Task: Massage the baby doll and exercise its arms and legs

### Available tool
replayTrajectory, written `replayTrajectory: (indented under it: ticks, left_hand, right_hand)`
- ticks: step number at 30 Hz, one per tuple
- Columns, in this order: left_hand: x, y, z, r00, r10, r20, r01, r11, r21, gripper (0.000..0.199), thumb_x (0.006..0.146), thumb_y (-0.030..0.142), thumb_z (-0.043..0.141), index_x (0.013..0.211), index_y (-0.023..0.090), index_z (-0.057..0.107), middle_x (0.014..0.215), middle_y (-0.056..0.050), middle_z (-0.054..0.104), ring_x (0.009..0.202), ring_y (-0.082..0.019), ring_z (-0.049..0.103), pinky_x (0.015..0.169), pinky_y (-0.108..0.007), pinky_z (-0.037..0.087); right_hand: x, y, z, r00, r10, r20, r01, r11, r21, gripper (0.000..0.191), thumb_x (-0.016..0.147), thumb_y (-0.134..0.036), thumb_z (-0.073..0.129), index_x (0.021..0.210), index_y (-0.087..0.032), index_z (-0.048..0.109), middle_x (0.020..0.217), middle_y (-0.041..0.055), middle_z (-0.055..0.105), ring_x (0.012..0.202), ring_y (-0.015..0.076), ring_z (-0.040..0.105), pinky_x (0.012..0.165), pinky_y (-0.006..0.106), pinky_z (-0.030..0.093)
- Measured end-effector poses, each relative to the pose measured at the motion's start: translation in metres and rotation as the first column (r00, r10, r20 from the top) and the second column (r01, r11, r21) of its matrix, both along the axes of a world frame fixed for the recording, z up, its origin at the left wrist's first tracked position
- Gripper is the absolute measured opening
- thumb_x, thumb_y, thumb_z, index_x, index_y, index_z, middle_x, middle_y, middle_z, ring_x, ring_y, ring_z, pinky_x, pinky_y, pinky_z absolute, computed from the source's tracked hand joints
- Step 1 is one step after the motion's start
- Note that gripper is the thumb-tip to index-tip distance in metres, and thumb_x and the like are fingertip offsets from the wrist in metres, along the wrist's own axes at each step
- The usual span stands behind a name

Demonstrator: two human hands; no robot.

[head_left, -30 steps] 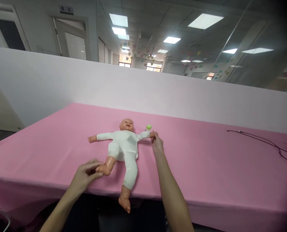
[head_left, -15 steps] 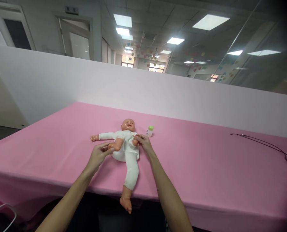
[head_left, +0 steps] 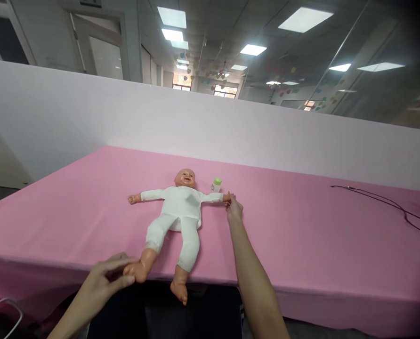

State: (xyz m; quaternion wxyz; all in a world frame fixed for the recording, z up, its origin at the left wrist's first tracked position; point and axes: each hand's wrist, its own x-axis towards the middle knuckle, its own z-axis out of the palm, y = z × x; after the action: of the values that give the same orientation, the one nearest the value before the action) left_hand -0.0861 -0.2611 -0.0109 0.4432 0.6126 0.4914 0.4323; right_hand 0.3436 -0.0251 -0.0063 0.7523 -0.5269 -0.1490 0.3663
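A baby doll with a white cloth body lies face up on the pink-covered table, its head toward the wall. My left hand grips the doll's foot on the left, thumb and fingers around it at the table's front edge. The doll's hand on the right is pinched in the fingers of my right hand. The doll's other foot hangs over the front edge. Behind its outstretched arm stands a small clear bottle with a green lid, its lower part partly hidden.
A thin black cable lies across the table's right side. A white low wall with glass above runs along the back edge. At lower left, a white cable curves beside the table.
The doll's bent leg has come down, straightened toward the front left with my left hand. My right hand has drawn the doll's arm outward to the right. The view has shifted slightly.
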Motion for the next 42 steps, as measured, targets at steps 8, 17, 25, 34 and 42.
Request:
replayTrajectory:
  ticks: [8, 17, 25, 34, 42]
  left_hand:
    - [0.022, 0.023, 0.015, 0.981, 0.143, 0.13, -0.15, 0.988, 0.046, 0.035, 0.074, 0.047, 0.087, 0.098, 0.02, 0.086, 0.091, -0.007, 0.077, 0.08, -0.024, 0.068, 0.069, -0.03, 0.055]
    - [0.09, 0.133, 0.031, 0.921, 0.108, 0.375, -0.114, 0.993, -0.006, 0.051, 0.071, 0.047, 0.088, 0.107, 0.012, 0.083, 0.092, -0.011, 0.079, 0.075, -0.021, 0.067, 0.069, -0.03, 0.054]
    - [0.017, 0.038, 0.008, 0.949, 0.154, 0.274, -0.127, 0.985, -0.113, 0.047, 0.071, 0.047, 0.09, 0.106, 0.016, 0.083, 0.083, -0.006, 0.076, 0.069, -0.02, 0.065, 0.067, -0.03, 0.056]
    - [-0.018, 0.004, -0.024, 0.973, 0.081, 0.214, -0.054, 0.99, -0.132, 0.041, 0.076, 0.046, 0.086, 0.106, 0.018, 0.083, 0.08, -0.005, 0.072, 0.068, -0.02, 0.062, 0.065, -0.028, 0.052]
    - [0.069, 0.115, 0.031, 0.927, 0.001, 0.374, 0.012, 0.999, -0.033, 0.04, 0.072, 0.043, 0.089, 0.099, 0.015, 0.084, 0.094, -0.01, 0.077, 0.081, -0.021, 0.065, 0.076, -0.03, 0.052]
  right_hand:
    - [-0.048, -0.019, 0.032, 0.885, 0.409, 0.223, -0.452, 0.87, 0.198, 0.04, 0.069, -0.053, 0.091, 0.082, -0.019, 0.075, 0.068, -0.0015, 0.064, 0.051, 0.0091, 0.045, 0.047, 0.025, 0.039]
    - [-0.086, -0.03, 0.018, 0.569, 0.612, 0.55, -0.74, 0.673, 0.017, 0.045, 0.075, -0.06, 0.086, 0.071, -0.018, 0.071, 0.061, -0.0024, 0.059, 0.055, 0.011, 0.05, 0.052, 0.025, 0.04]
    - [-0.024, -0.001, -0.003, 0.981, 0.139, 0.134, -0.16, 0.975, 0.156, 0.044, 0.065, -0.056, 0.091, 0.071, -0.02, 0.067, 0.063, -0.0032, 0.061, 0.053, 0.0103, 0.048, 0.051, 0.026, 0.042]
    - [-0.019, 0.0, 0.008, 0.982, 0.136, 0.132, -0.162, 0.963, 0.214, 0.044, 0.064, -0.055, 0.092, 0.072, -0.02, 0.067, 0.064, -0.0024, 0.062, 0.053, 0.0105, 0.049, 0.049, 0.025, 0.041]
    - [-0.083, -0.032, 0.017, 0.543, 0.649, 0.533, -0.764, 0.646, -0.008, 0.047, 0.077, -0.063, 0.084, 0.076, -0.017, 0.072, 0.062, -0.0017, 0.062, 0.055, 0.0121, 0.053, 0.052, 0.025, 0.043]
